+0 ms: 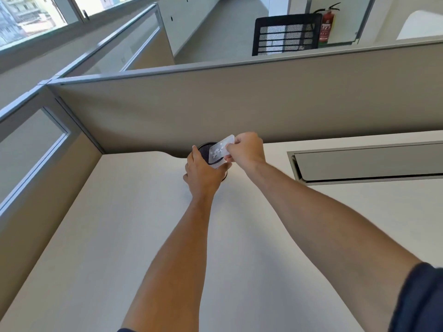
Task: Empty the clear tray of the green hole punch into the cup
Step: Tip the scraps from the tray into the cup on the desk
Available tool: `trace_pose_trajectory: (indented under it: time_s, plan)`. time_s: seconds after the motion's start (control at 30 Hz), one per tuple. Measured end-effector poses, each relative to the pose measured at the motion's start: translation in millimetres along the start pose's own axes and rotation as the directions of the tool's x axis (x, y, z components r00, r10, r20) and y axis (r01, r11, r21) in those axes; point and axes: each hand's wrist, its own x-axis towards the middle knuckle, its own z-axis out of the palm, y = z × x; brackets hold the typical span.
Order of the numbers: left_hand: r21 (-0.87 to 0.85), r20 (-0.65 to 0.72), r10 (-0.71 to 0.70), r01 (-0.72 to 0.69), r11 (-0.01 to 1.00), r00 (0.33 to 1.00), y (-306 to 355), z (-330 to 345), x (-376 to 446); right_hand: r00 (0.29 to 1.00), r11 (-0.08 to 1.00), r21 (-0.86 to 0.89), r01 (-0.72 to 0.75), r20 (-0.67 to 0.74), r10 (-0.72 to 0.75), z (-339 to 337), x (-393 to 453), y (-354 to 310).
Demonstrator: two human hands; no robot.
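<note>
Holding item 1, tray [221, 150]: clear plastic, pinched at its far-right end by our right hand [247, 147], tilted over the cup mouth, low end toward us. White paper dots visible inside, clustered mid-tray; so not emptied yet, by our reading.

Item 2, cup [206, 149]: dark mesh, round, at the desk's back edge near the partition. Left hand [202, 174] wrapped round its near side, gripping it steady; most of the cup hidden behind that hand.

Item 3, desk [134, 224]: pale, bare around the cup. Cable flap [366, 161] to the right, well apart.

Item 4, partition [215, 104]: grey-beige, directly behind.

Hole punch: not in view.

Risks, our judgement:
- Tray's low end looks to overhang the cup's near rim, abt where the left hand sits; dots may slide past the rim onto hand or desk.
- Dots are light; a quick tip or shake could scatter them.
- Mesh wall: can't tell hole size, bits might sift thru.
- Static may keep dots stuck to the plastic; tapping then risks knocking the cup.
</note>
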Motion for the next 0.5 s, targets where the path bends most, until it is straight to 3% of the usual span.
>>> trace_pose_trajectory:
  time_s: [0.13, 0.3, 0.37, 0.5]
  plan:
    - [0.002, -0.018, -0.002, 0.002, 1.000, 1.000, 1.5, 1.5, 5.5, 0.993, 0.958, -0.261, 0.122, 0.038, -0.116, 6.3, 4.4, -3.2]
    - [-0.016, -0.062, 0.030, -0.031, 0.999, 0.998, 0.1, 0.1, 7.0, 0.944, 0.819, -0.470, 0.328, 0.194, -0.266, 6.0, 7.1, -8.0]
    - [-0.014, -0.057, 0.042, -0.043, 0.999, 0.997, -0.3, -1.5, 7.3, 0.907, 0.708, -0.566, 0.421, 0.277, -0.318, 4.2, 7.9, -12.9]
    - [0.011, -0.065, 0.067, -0.066, 0.998, 0.996, -3.1, -3.3, 7.9, 0.800, 0.386, -0.709, 0.590, 0.449, -0.398, 1.6, 3.0, -21.0]
